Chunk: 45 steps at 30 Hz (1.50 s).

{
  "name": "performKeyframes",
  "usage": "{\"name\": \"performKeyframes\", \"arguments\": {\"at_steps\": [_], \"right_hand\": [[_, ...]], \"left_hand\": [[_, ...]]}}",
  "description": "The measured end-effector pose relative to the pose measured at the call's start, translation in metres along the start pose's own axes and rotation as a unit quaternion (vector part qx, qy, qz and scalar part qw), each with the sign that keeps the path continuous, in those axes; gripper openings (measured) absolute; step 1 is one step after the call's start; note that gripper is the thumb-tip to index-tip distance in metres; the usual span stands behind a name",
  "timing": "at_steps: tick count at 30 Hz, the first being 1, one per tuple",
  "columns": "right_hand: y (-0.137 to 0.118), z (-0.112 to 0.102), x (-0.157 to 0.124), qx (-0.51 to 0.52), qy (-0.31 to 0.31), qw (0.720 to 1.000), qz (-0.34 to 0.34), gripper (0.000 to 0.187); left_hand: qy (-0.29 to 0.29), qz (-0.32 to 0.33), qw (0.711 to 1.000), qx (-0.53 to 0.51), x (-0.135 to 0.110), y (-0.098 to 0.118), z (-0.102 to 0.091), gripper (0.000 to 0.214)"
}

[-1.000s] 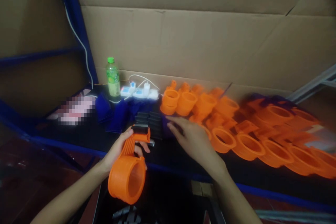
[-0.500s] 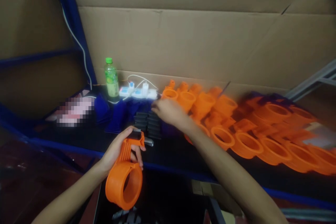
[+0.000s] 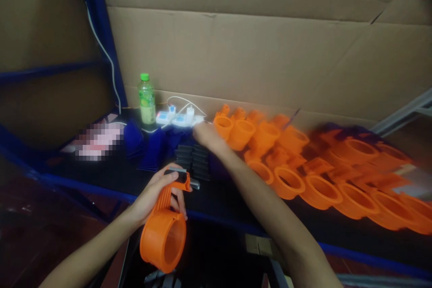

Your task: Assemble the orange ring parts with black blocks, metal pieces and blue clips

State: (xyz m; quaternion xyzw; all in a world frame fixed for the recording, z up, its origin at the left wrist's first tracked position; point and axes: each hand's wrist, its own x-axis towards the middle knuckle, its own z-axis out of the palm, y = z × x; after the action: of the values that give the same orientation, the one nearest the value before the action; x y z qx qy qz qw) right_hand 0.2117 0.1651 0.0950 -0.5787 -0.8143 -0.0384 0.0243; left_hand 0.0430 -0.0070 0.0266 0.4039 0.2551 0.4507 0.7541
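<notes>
My left hand (image 3: pixel 153 195) is closed around the neck of an orange tape dispenser (image 3: pixel 155 238); its round ring hangs below, and the thumb lies on a black pad at the head. A metal strip sticks out from that head. My right hand (image 3: pixel 207 136) reaches to the back of the table, over dark blue pieces (image 3: pixel 178 137) and close to the power strip. Its fingers are blurred and partly hidden, so I cannot tell whether they hold anything. Stacked black ribbed pieces (image 3: pixel 192 157) lie between the two hands.
Several more orange tape dispensers (image 3: pixel 286 182) stand in rows on the right of the black table (image 3: pixel 101 175). At the back are a green-capped bottle (image 3: pixel 147 103) and a white power strip (image 3: pixel 180 119) with plugs. Blue flat pieces (image 3: pixel 150 153) stand left; cardboard (image 3: pixel 236 54) walls the rear.
My right hand has shifted slightly left and away from the orange rows. My left hand still holds the dispenser, its thumb now further over the black pad. The view has moved a little.
</notes>
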Motion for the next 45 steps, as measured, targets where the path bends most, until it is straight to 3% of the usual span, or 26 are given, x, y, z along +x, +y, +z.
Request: {"name": "performKeyframes", "arguments": {"at_steps": [6,10,15,19,22,29,35,45], "right_hand": [[0.005,-0.026,-0.015,0.032,0.084,0.996,0.018,0.022],[-0.001,-0.038,-0.056,0.070,0.131,0.989,-0.004,0.021],[-0.033,-0.025,-0.123,0.228,0.184,0.954,-0.061,0.008],[-0.051,-0.017,-0.152,0.316,0.211,0.921,-0.087,0.008],[-0.051,-0.016,-0.158,0.379,0.219,0.894,-0.092,0.017],[-0.041,-0.006,-0.165,0.465,0.148,0.861,-0.142,0.038],[-0.040,0.010,-0.172,0.472,0.182,0.852,-0.133,0.037],[-0.040,0.017,-0.176,0.463,0.204,0.850,-0.145,0.032]], "left_hand": [[0.027,0.012,0.999,-0.017,0.000,-0.001,0.001,0.019],[0.061,0.014,0.998,-0.027,0.001,0.000,0.005,0.024],[0.102,0.039,0.993,-0.036,0.001,0.004,0.012,0.032],[0.100,0.040,0.994,-0.033,0.001,0.004,0.013,0.049],[0.096,0.042,0.994,-0.031,0.001,0.003,0.011,0.051],[0.093,0.032,0.995,-0.022,0.001,0.002,0.008,0.038],[0.075,0.024,0.996,-0.031,0.000,0.002,0.009,0.035],[0.065,-0.003,0.998,-0.022,0.002,0.003,0.006,0.034]]}}
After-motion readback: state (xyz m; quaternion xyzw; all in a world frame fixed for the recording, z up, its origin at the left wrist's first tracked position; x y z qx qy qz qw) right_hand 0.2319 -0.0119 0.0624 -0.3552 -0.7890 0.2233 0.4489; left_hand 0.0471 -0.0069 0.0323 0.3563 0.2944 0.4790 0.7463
